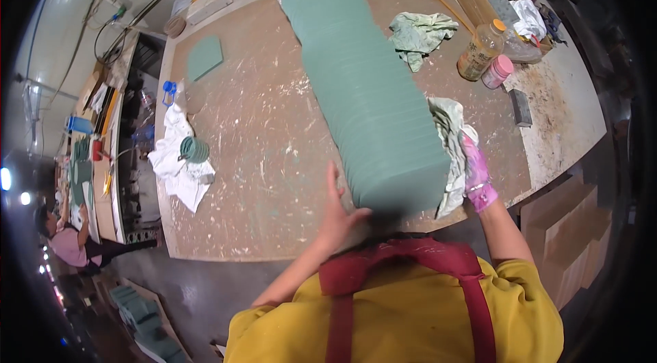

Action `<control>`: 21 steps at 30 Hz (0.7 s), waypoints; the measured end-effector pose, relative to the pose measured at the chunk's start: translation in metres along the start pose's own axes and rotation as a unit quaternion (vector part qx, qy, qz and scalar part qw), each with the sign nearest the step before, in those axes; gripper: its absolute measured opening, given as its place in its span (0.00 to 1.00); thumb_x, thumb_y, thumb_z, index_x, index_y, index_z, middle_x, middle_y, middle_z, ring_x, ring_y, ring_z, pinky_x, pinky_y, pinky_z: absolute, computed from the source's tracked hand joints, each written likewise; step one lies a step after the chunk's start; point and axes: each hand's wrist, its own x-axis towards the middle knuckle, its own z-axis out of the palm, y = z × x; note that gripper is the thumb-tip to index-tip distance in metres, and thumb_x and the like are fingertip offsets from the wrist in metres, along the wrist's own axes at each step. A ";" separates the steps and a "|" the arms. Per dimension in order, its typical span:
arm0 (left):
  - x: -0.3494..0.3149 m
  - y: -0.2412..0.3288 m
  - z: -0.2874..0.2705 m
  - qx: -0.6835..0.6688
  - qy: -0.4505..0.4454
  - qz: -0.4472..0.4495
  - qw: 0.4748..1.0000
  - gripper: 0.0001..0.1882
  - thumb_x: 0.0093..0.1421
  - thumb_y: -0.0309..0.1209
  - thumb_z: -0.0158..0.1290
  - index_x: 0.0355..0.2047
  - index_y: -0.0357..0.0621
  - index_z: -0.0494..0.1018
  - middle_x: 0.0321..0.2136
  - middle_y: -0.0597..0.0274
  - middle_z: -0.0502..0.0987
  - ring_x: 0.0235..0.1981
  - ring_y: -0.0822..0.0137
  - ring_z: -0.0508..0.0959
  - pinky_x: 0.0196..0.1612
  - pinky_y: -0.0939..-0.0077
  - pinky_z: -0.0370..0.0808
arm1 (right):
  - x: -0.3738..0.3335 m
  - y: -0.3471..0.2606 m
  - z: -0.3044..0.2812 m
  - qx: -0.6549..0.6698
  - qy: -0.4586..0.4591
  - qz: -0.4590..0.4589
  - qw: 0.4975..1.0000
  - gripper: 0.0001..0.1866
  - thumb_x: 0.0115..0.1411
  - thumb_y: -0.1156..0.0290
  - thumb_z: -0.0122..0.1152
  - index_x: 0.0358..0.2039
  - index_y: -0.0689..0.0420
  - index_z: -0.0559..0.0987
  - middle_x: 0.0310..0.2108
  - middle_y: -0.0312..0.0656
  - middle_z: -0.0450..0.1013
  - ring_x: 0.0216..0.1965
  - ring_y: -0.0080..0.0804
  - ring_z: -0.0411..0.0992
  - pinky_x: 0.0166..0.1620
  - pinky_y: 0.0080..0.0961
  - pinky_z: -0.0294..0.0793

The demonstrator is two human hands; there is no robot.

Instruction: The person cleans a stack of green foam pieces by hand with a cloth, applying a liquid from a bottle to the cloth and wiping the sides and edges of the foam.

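A long row of overlapping thin green sheets [373,96] runs from the table's far side to its near edge, fanned like shingles. At the row's near left corner is my left hand [335,216], bare, with thumb and fingers apart and holding nothing. The thumb reaches toward the near end of the sheets; whether it touches them I cannot tell. My right hand [477,170], in a pink thin glove, grips a crumpled pale cloth [448,137] with green stains along the row's right side. A dark blur hides part of the row's near end.
Another stained cloth [421,38], an orange-capped bottle [479,54], a pink jar [498,71] and a dark block [520,108] lie to the right. On the left are one green sheet [205,58], a white cloth [174,158] and a green coil [194,150]. Someone [72,243] works at another bench.
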 end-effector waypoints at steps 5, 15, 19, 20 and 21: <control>0.000 -0.005 0.041 -0.025 0.051 0.027 0.998 0.57 0.48 0.24 0.63 0.67 0.41 0.33 0.65 0.41 0.44 0.65 0.52 0.53 0.64 0.61 0.56 | 0.030 0.053 -0.005 -0.148 -0.008 -0.036 0.988 0.30 0.60 0.46 0.53 0.53 0.57 0.73 0.45 0.39 0.73 0.41 0.28 0.71 0.45 0.23 0.70; -0.009 0.007 0.049 -0.082 0.073 -0.003 0.994 0.56 0.49 0.22 0.61 0.67 0.45 0.32 0.62 0.43 0.53 0.60 0.54 0.62 0.61 0.64 0.61 | 0.022 0.014 -0.013 -0.182 -0.159 -0.121 0.963 0.22 0.62 0.60 0.55 0.50 0.63 0.74 0.44 0.39 0.75 0.44 0.27 0.71 0.49 0.24 0.68; -0.011 0.007 0.053 -0.054 0.093 -0.008 0.994 0.56 0.49 0.22 0.60 0.68 0.45 0.31 0.62 0.43 0.53 0.60 0.54 0.62 0.61 0.65 0.61 | 0.029 -0.025 -0.016 -0.113 -0.167 -0.119 0.972 0.16 0.61 0.66 0.57 0.46 0.63 0.75 0.39 0.36 0.76 0.37 0.22 0.73 0.39 0.21 0.73; -0.011 0.008 0.054 -0.056 0.103 -0.009 0.993 0.55 0.50 0.22 0.60 0.68 0.44 0.32 0.62 0.43 0.53 0.60 0.54 0.61 0.61 0.65 0.60 | 0.027 -0.036 -0.017 -0.091 -0.173 -0.102 0.975 0.16 0.62 0.67 0.57 0.46 0.63 0.75 0.38 0.35 0.76 0.36 0.21 0.73 0.38 0.20 0.73; -0.011 0.008 0.056 -0.057 0.113 -0.011 0.992 0.54 0.51 0.22 0.59 0.68 0.44 0.32 0.62 0.42 0.53 0.60 0.54 0.61 0.62 0.65 0.60 | 0.035 -0.037 -0.022 -0.075 -0.168 -0.095 0.978 0.15 0.62 0.68 0.56 0.46 0.62 0.75 0.38 0.34 0.76 0.35 0.20 0.73 0.35 0.18 0.73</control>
